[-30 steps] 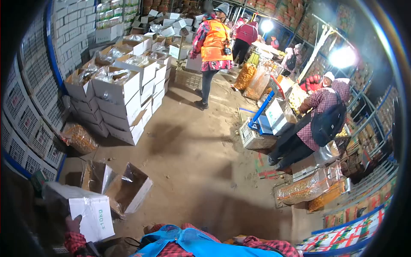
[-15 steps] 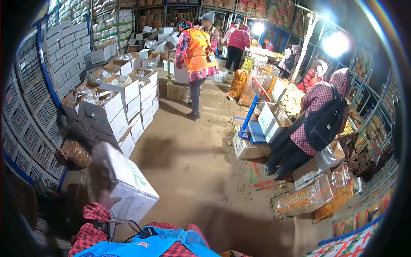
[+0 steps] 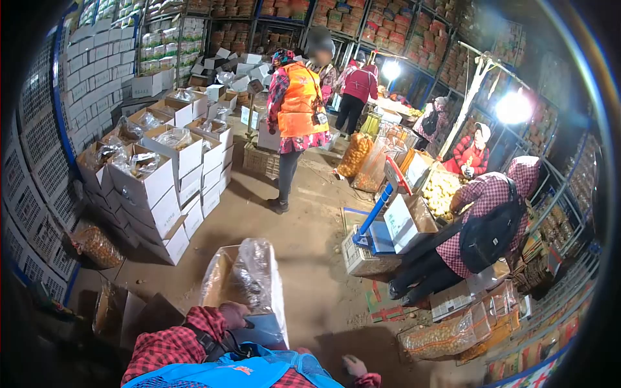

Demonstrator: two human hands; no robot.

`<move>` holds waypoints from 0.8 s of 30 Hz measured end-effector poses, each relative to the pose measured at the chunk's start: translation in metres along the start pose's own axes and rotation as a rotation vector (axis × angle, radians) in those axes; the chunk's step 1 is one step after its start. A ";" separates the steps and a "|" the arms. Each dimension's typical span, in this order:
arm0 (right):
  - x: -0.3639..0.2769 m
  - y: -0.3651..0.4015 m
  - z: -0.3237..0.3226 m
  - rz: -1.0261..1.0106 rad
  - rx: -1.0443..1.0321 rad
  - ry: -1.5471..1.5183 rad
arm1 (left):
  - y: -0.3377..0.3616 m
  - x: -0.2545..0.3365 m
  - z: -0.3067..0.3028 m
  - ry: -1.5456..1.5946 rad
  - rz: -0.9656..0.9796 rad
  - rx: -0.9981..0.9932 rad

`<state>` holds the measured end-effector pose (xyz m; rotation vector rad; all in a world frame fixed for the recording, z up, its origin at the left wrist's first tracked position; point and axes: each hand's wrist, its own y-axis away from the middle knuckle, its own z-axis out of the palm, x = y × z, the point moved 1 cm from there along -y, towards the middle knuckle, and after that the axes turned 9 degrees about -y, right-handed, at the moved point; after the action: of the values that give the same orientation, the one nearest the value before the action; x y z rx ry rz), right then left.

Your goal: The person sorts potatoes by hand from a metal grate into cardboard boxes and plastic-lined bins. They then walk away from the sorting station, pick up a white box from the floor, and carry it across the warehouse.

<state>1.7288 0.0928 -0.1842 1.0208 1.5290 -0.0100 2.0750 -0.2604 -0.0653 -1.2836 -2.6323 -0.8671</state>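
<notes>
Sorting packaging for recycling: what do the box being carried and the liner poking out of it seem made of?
The box looks like cardboard, probably corrugated: matte white outside, bare brown on the inside of its flaps. The left hand grips its near edge. The liner seems to be thin clear plastic film: glossy, crinkled and catching highlights.

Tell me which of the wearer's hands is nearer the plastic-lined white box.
Left. The left hand grips the box at its near edge; the right hand is lower and off to the box's right, apart from it.
</notes>
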 end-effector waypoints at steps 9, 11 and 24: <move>-0.059 -0.078 0.073 -0.060 -0.217 -0.176 | -0.066 -0.038 -0.015 -0.033 -0.067 -0.130; -0.090 -0.077 0.067 -0.056 -0.196 -0.071 | -0.073 -0.042 -0.013 0.045 -0.176 -0.189; -0.234 -0.347 -0.015 0.138 -0.394 -0.047 | -0.071 -0.086 0.032 0.630 -1.093 0.230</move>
<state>1.4832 -0.2461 -0.1759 0.8002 1.3460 0.3484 2.0822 -0.3382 -0.1510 0.5355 -2.5927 -0.7892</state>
